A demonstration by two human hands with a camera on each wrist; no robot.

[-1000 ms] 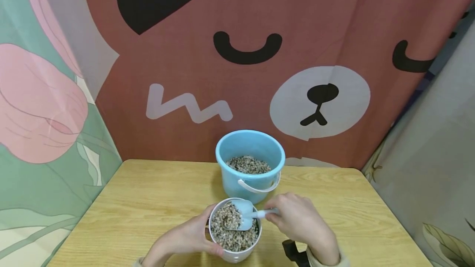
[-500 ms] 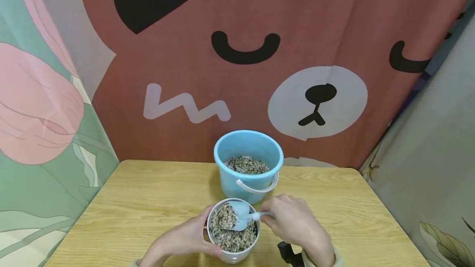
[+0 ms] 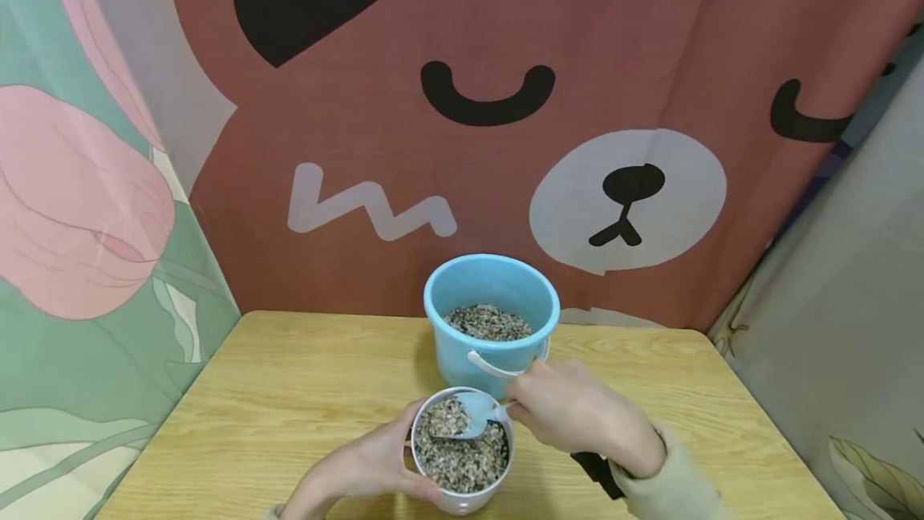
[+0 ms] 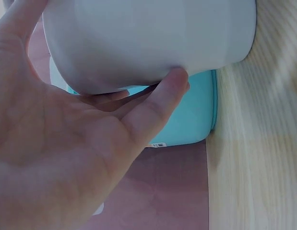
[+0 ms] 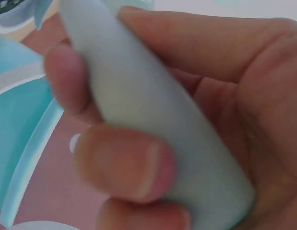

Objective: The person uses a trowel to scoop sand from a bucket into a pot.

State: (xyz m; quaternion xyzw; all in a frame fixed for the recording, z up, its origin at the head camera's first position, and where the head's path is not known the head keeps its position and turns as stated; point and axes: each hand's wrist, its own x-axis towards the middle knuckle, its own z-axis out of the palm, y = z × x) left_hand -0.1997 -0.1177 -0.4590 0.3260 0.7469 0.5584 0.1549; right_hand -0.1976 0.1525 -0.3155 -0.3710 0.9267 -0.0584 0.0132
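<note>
Fingers (image 5: 122, 160) of the right hand (image 3: 570, 412) are clamped round the handle of the scoop (image 3: 476, 416), I see from my remote post, while the left hand (image 3: 386, 460) has its fingers clamped about the cup (image 3: 464, 504), thumb to the near side. Biggest first: well beyond the cup I have a printed cloth (image 3: 354, 271), and below the cup a wooden table (image 3: 303, 392). Just past the cup stands the blue bucket (image 3: 455, 355), close by, I'd guess, so the reach between the two is short; its white handle (image 3: 494, 366) hangs down on the side towards the cup, leaving the bucket's mouth clear. The cup looks roughly upright, and I read the left hand's hold as a steadying one. Over the cup's mouth lies the scoop's blade, bearing grains (image 3: 446, 420); I judge it is kept there so any spill drops inside. Whether the blade touches what fills the cup, I cannot tell. Smallest is a pale sticker (image 4: 158, 144) on the bucket, behind the cup, its dark marks too tiny for me to read. I find no other brand or writing.
</note>
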